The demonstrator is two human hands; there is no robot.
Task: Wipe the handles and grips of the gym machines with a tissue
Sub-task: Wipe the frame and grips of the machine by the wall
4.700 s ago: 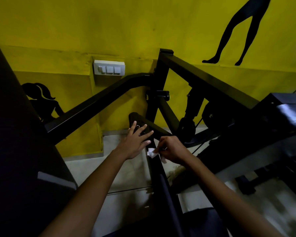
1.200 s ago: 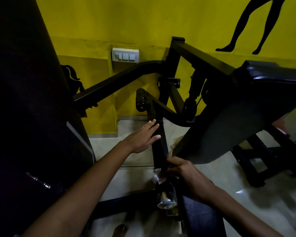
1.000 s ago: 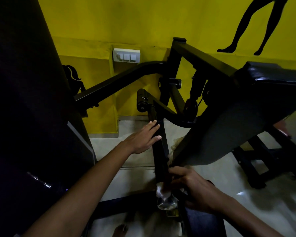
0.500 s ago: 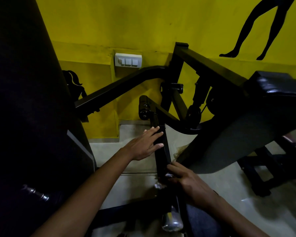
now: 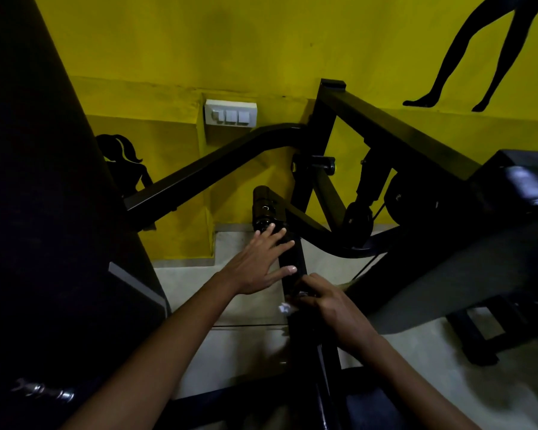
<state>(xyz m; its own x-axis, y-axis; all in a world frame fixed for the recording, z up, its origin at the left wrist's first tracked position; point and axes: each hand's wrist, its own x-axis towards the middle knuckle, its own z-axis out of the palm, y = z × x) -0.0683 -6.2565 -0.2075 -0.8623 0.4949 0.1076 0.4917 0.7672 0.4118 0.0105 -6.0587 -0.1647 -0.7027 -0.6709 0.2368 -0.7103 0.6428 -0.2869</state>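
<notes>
1. Both hands are at one black bar (image 5: 292, 262) of the gym machine, near the middle of the view. The right hand (image 5: 326, 302) has its fingers curled around this bar and pinches a small white tissue (image 5: 284, 308) against it; only a crumpled corner of the tissue shows at the left side of the fingers, the rest is hidden under the hand.
2. The bar is dark, flat-sided and a little shiny. It runs from the bottom of the view up to a black cylindrical grip (image 5: 263, 209) with ring-shaped ridges at its top end.
3. The left hand (image 5: 257, 263) lies released, with straight, spread fingers. Its fingertips rest on the bar just below the cylindrical grip, and the thumb points toward the right hand. It grasps nothing.
4. Both forearms are bare and come from the lower edge of the view; the left one crosses from the lower left, the right one from the lower right. The two hands are near each other, but they do not touch.
5. Around the bar stand other black frame beams (image 5: 385, 125) of the machine, and a dark padded seat (image 5: 466, 262) is at the right side.
6. Behind is a yellow wall (image 5: 230, 41) with a white switch plate (image 5: 230, 115) and black painted silhouettes (image 5: 485, 51). The floor (image 5: 246, 339) is pale tile.
</notes>
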